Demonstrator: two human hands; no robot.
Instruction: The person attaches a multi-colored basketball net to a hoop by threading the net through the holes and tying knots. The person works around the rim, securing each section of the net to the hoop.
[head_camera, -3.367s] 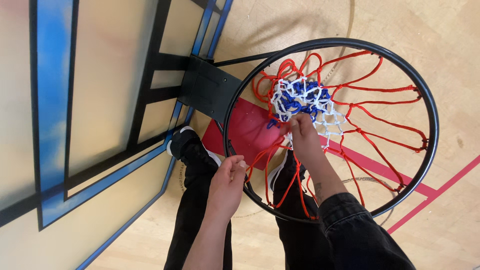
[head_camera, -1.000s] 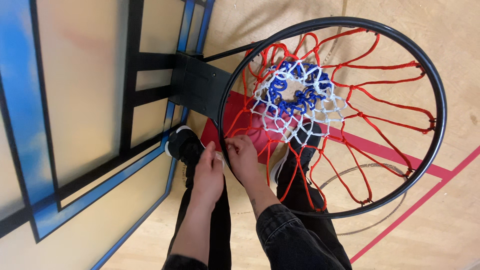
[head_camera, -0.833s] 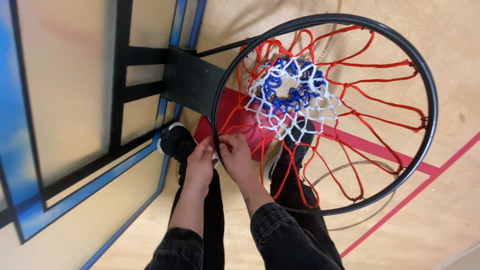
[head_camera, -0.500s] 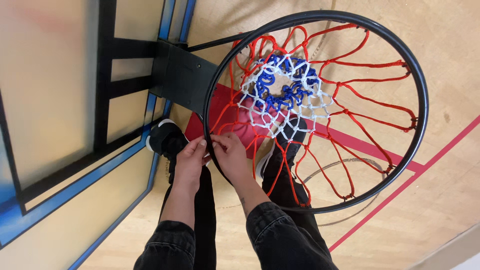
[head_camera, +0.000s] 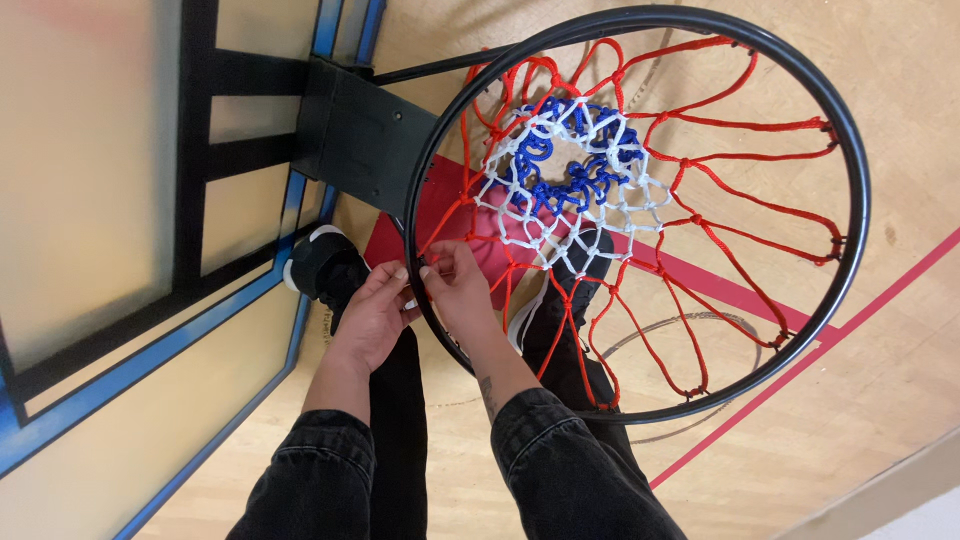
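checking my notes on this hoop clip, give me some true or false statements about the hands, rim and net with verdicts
1. Both hands meet at the near-left part of the black rim. True: the left hand and right hand are together there.
2. The net is all white. False: it is red at the rim, then white, then blue at the centre.
3. The sleeves are dark. True.
4. The right hand grips the backboard. False: it pinches net cord at the rim.
5. The floor below is wooden with red lines. True.
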